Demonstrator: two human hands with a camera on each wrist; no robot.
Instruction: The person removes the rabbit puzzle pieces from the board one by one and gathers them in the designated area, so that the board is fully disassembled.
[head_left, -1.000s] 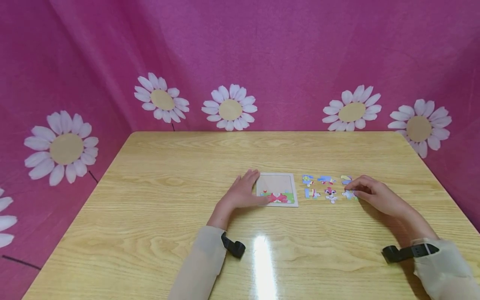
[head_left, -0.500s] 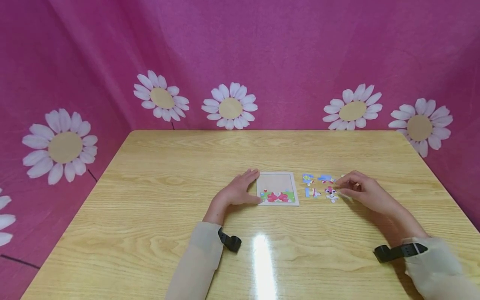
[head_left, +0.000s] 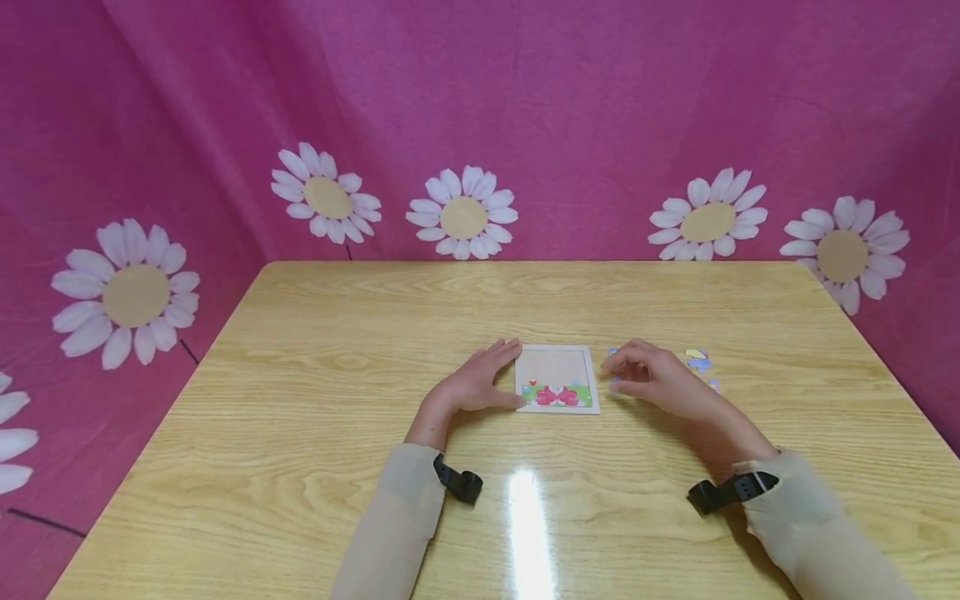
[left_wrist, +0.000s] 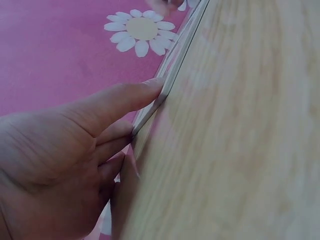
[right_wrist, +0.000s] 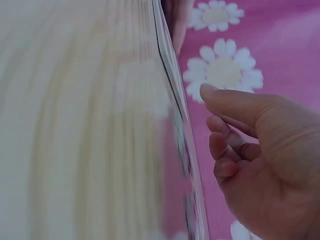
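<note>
A square puzzle board (head_left: pixel 553 348) with a pale rim lies on the table. Along its near side a row of green and red puzzle pieces (head_left: pixel 557 396) is fitted. My left hand (head_left: pixel 474 379) rests at the board's left side, the thumb on the near corner and the fingertips by the far one. To the right of the board my right hand (head_left: pixel 656 379) hovers low over loose puzzle pieces, covering most of them. A blue and yellow puzzle piece (head_left: pixel 697 360) shows beyond it. In the right wrist view thumb and fingers (right_wrist: pixel 218 145) are apart, with nothing visible between them.
The wooden table (head_left: pixel 360 333) carries the board and loose pieces. Behind and at both sides hangs a pink curtain (head_left: pixel 585 100) with white flowers. Black straps with small cameras circle both wrists.
My right hand has moved left across the loose pieces, from the right end of their rows to near the board. The left thumb has drawn back slightly to the board's corner; the board stays put.
</note>
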